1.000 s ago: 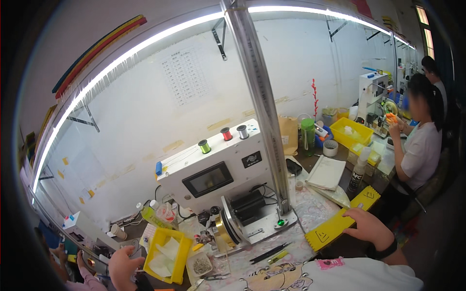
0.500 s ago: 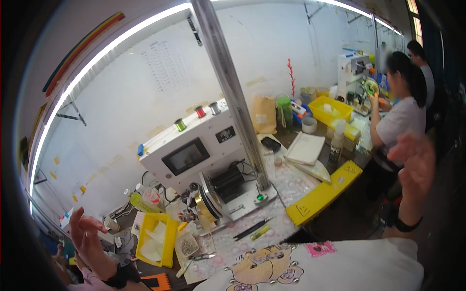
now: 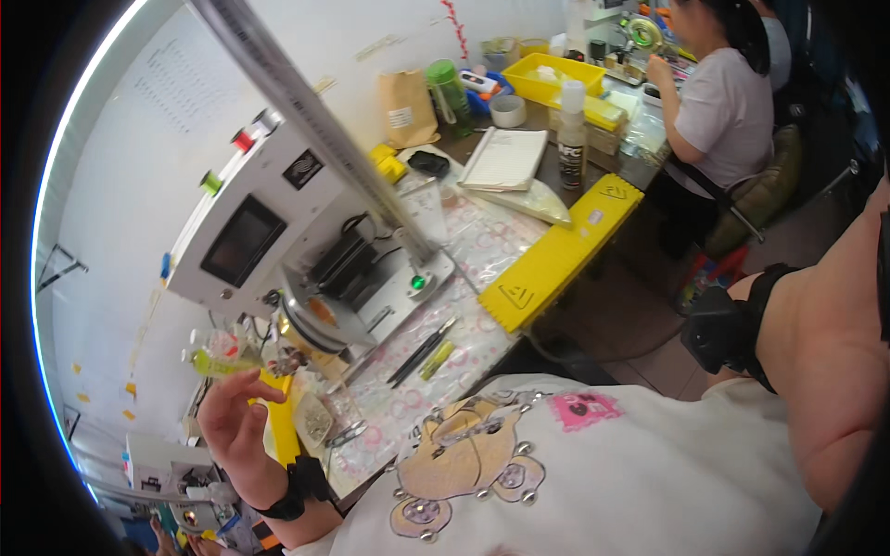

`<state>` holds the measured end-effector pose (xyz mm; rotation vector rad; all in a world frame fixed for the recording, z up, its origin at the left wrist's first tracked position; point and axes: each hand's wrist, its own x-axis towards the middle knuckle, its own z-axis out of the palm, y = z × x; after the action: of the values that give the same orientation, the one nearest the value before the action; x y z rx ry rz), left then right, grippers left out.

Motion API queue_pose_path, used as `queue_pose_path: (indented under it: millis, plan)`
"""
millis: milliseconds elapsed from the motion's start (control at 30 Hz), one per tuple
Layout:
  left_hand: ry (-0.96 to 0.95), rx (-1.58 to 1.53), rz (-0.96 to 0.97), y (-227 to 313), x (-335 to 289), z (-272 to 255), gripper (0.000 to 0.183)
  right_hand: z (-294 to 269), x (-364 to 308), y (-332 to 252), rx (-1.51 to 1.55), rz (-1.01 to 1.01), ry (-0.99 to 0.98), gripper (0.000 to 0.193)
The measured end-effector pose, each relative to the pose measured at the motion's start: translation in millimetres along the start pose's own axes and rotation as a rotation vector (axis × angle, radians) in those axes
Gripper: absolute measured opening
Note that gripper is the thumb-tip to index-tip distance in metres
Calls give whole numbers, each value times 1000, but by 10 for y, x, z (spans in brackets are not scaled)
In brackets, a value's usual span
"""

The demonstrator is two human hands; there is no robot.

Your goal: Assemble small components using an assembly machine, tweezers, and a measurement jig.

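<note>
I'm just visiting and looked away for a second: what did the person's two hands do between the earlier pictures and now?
The left hand let go of the yellow plastic tray it was touching at first, lifted, and now hovers open beside it. The right hand came off the long yellow plastic strip at the bench edge and rose out of view; only the forearm with its black wrist strap shows. The white benchtop machine and the seated co-worker stayed put.
</note>
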<state>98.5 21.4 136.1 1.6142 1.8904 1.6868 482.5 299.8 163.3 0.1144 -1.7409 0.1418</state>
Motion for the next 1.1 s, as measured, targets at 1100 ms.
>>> queue_pose_path:
  millis: [1100]
  plan:
    - [-743, 728, 180, -1163, 277, 2783, 56, 560, -2838, 1012, -423, 766, -393, 32]
